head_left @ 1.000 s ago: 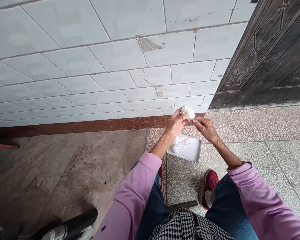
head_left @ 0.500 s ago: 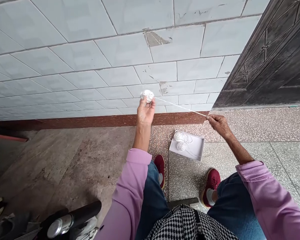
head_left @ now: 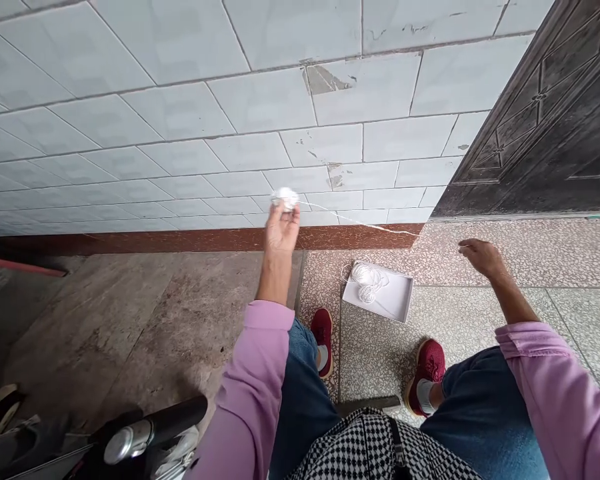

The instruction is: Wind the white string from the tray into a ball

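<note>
My left hand (head_left: pixel 281 230) is closed round a small white ball of yarn (head_left: pixel 285 198), raised in front of the tiled wall. A slack yarn strand (head_left: pixel 360 223) runs from the ball to the right and fades from sight against the speckled floor. Farther right, my right hand (head_left: pixel 483 258) is in a pinch, with a bit of white at the fingertips. Below and between my hands, a shallow white box lid or tray (head_left: pixel 397 293) lies on the floor, holding white yarn balls (head_left: pixel 366 280) and loose loops.
The white tiled wall (head_left: pixel 250 107) stands close in front, with a dark panelled door (head_left: pixel 545 133) on the right. My red shoes (head_left: pixel 430 363) are near the tray. At lower left are a black cylinder (head_left: pixel 175 421) and a metal-capped object (head_left: pixel 123 443).
My right hand has moved right, away from the ball, and the strand has gone from taut to slack. My left hand with the ball has shifted slightly left and down.
</note>
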Motion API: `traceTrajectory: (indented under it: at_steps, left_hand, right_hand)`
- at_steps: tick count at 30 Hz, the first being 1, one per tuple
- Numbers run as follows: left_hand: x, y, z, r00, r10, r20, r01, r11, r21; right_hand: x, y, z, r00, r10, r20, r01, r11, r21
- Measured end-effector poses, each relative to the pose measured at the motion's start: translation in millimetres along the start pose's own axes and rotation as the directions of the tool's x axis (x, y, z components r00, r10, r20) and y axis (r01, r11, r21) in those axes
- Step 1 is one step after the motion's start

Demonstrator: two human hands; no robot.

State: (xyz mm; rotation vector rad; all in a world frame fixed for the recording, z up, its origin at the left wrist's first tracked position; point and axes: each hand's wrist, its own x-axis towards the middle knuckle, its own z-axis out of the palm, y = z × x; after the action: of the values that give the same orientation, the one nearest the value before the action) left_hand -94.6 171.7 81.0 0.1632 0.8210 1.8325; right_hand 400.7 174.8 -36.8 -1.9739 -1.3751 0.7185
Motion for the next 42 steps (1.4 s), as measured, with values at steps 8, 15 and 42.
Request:
traceTrajectory:
  at_steps: [8,15,42]
  left_hand:
    - [-34,-108,23.1,0.836,-0.39,0.386,0.212,0.878,0.429]
    - [-40,-142,25.3,0.804,-0.415,0.426,0.129,0.821,0.557]
    - [-60,-144,31.4,0.626,-0.549,0.554,0.134,0.776,0.617]
  right_hand:
    - [-33,-82,67,0.895,-0.425,0.133,0.375,0.881,0.288]
    - [-85,-125,97,0.753,-0.567,0.335,0.379,0.789,0.483]
    - [-75,-117,71,0.83,-0.472,0.298,0.308,0.832,0.462]
